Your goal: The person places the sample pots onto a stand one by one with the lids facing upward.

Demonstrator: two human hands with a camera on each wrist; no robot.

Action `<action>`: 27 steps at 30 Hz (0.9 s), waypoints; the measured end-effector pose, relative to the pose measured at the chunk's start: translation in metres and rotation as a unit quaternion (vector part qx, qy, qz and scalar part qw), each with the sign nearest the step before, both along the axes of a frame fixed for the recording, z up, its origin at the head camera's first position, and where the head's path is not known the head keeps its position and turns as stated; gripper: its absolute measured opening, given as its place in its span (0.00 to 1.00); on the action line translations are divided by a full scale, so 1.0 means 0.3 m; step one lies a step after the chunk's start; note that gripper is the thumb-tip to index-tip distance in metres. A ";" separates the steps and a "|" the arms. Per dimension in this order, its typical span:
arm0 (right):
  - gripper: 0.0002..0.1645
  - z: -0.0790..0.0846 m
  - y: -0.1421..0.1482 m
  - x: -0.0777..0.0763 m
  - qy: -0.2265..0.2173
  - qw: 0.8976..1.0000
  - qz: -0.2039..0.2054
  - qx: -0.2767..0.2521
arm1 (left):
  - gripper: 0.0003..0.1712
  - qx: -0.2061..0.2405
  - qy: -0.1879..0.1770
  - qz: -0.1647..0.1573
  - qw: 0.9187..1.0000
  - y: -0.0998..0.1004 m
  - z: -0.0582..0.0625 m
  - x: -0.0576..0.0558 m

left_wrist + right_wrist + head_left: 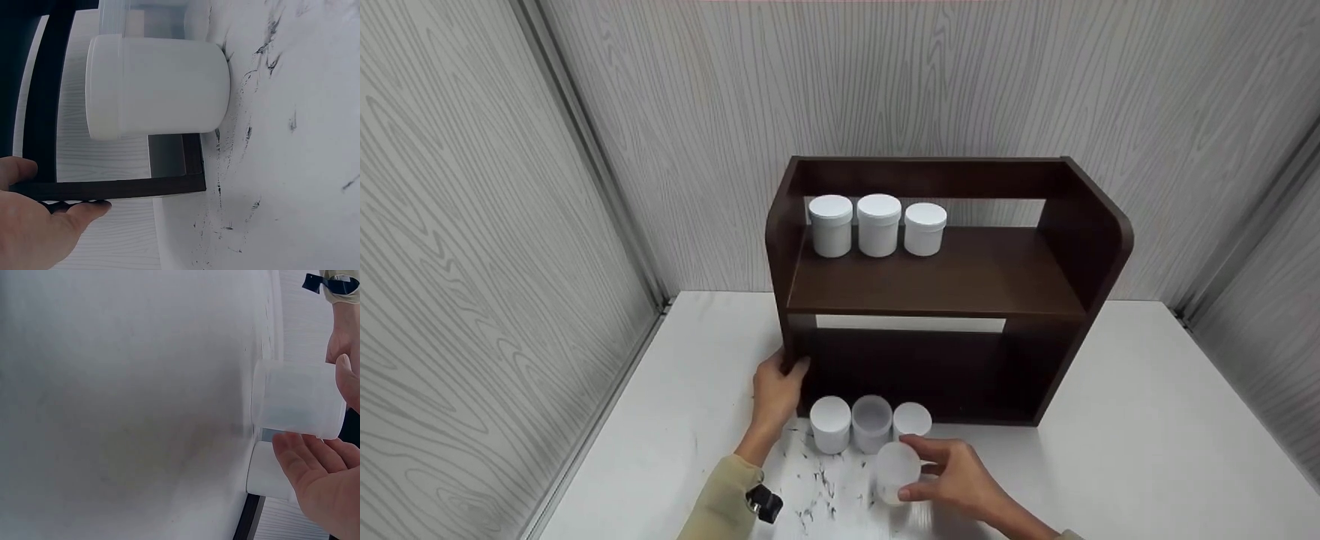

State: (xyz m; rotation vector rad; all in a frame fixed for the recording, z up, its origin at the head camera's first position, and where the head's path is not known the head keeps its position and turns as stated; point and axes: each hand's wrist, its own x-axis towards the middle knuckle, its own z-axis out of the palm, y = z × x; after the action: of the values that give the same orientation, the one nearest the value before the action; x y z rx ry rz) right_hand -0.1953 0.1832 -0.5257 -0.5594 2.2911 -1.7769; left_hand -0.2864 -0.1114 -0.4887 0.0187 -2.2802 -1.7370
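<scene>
A dark brown two-tier shelf point(945, 289) stands on the white table. My left hand point(775, 391) grips the front edge of its left side panel point(129, 187), thumb on one face and fingers on the other. My right hand point(960, 480) holds a frosted translucent jar point(895, 472) between thumb and fingers, upright at the table in the right wrist view. Behind it, along the shelf's front, stand a white lidded jar point(830, 425), another translucent jar point(872, 425) and a smaller white jar point(912, 420), which is partly hidden by the held jar and fingers.
On the upper board, towards the left, three white lidded jars stand in a row: two taller ones point(832, 226) and a shorter one point(925, 229). Dark scuff marks point(823, 480) streak the table before the shelf. Wood-grain panels point(720, 112) enclose the back and sides.
</scene>
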 end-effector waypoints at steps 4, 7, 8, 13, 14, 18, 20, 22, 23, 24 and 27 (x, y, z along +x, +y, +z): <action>0.47 -0.002 0.001 -0.001 -0.008 1.000 0.007 -0.008 | 0.26 0.006 0.002 -0.008 1.000 -0.001 0.000 0.001; 0.48 -0.004 0.000 -0.002 -0.013 1.000 0.013 -0.016 | 0.25 0.008 0.005 -0.010 1.000 -0.002 -0.001 0.001; 0.48 -0.004 0.000 -0.003 -0.013 1.000 0.015 -0.019 | 0.25 0.008 0.007 -0.010 1.000 -0.002 -0.001 0.001; 0.48 -0.005 -0.004 -0.007 -0.004 0.999 0.021 -0.028 | 0.24 0.006 0.020 -0.006 1.000 0.001 -0.002 0.000; 0.48 -0.006 -0.005 -0.007 -0.001 0.999 0.022 -0.028 | 0.24 0.008 0.020 -0.006 1.000 0.001 -0.002 -0.001; 0.48 -0.006 -0.006 -0.008 -0.001 0.999 0.023 -0.026 | 0.26 0.006 0.019 -0.003 1.000 0.004 -0.001 -0.002; 0.49 -0.007 -0.006 -0.007 -0.005 0.999 0.022 -0.024 | 0.26 0.007 0.012 0.002 1.000 0.006 0.002 -0.001; 0.49 -0.008 -0.005 -0.007 -0.010 0.999 0.021 -0.024 | 0.27 0.007 0.008 0.007 1.000 0.008 0.006 -0.002; 0.49 -0.008 -0.005 -0.007 -0.012 0.999 0.021 -0.024 | 0.27 0.007 0.009 0.008 1.000 0.008 0.007 -0.003; 0.49 -0.009 -0.005 -0.007 -0.014 0.999 0.021 -0.026 | 0.26 0.007 0.011 0.010 1.000 0.008 0.007 -0.004; 0.49 -0.011 -0.007 -0.006 -0.018 0.999 0.021 -0.030 | 0.26 0.009 0.011 0.013 1.000 0.008 0.008 -0.007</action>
State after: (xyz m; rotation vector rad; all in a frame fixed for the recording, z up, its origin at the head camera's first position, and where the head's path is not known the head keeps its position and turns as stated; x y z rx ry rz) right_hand -0.1971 0.1812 -0.5290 -0.5779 2.1927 -1.8253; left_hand -0.2885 -0.1090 -0.4864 0.0309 -2.2387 -1.7361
